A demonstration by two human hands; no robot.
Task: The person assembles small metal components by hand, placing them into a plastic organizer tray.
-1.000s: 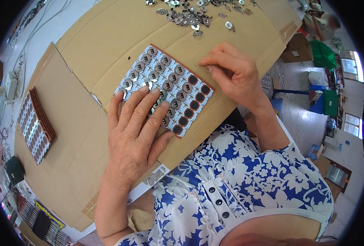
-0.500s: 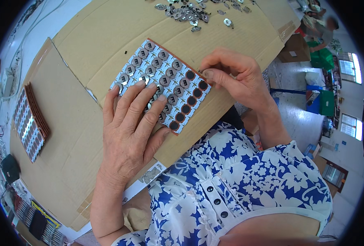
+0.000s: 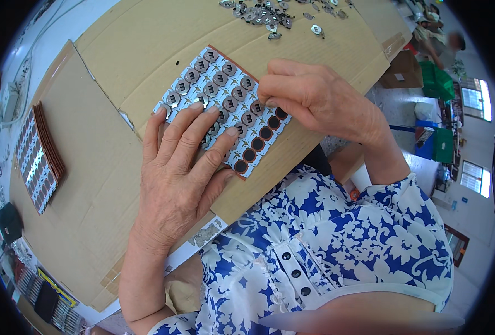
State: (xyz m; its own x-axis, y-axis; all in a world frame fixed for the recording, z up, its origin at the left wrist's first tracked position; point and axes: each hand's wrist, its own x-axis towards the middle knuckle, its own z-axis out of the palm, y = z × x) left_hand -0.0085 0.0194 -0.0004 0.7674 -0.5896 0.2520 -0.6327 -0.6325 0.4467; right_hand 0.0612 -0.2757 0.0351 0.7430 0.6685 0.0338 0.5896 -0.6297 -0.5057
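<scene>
A white panel [image 3: 196, 88] with a reddish-brown edge lies on the cardboard. Rows of round metal clips [image 3: 229, 104] cover much of it, and bare black circles [image 3: 257, 143] line its near right side. My left hand [image 3: 178, 162] rests over the panel's lower left part, fingers outstretched and slightly spread, hiding some clips. At the panel's upper right edge, my right hand [image 3: 314, 97] is closed in a pinch, the fingertips over the end of a row. Whatever sits between those fingertips is hidden.
Loose metal clips [image 3: 261, 17] are heaped at the far edge of the cardboard [image 3: 113, 184], with one clip [image 3: 316, 30] apart. A stack of similar panels [image 3: 38, 159] stands at the left. Farther right are green crates [image 3: 441, 144], a brown carton [image 3: 401, 71] and another person [image 3: 434, 42].
My right hand has moved left from beside the panel's edge onto it, covering a black circle that showed before. The left hand stays on the panel. The whole view has shifted slightly.
</scene>
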